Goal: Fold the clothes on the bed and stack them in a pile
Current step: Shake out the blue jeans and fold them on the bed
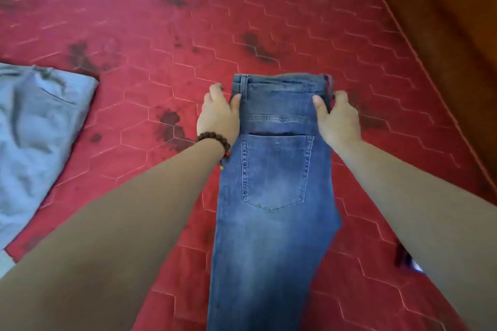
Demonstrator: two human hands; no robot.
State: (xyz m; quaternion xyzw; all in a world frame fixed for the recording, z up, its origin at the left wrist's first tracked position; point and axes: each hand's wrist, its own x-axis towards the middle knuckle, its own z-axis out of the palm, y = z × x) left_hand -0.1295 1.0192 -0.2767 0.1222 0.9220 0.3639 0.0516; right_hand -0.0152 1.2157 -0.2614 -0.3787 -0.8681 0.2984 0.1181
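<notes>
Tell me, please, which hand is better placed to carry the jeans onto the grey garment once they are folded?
Probably the left hand: it grips the edge of the jeans on the side facing the grey garment, while the right hand grips the far edge.

Two garments lie on one red bed (161, 67): one pair of blue jeans (274, 196) and one light blue-grey garment (37, 129). Two hands: left hand (219, 115), right hand (339, 122). One beaded bracelet (215, 141).

Red quilted mattress (150, 43) with hexagon stitching and dark stains, filling most of the view; brown wooden bed frame (441, 21) along the right edge; soft daylight.
</notes>
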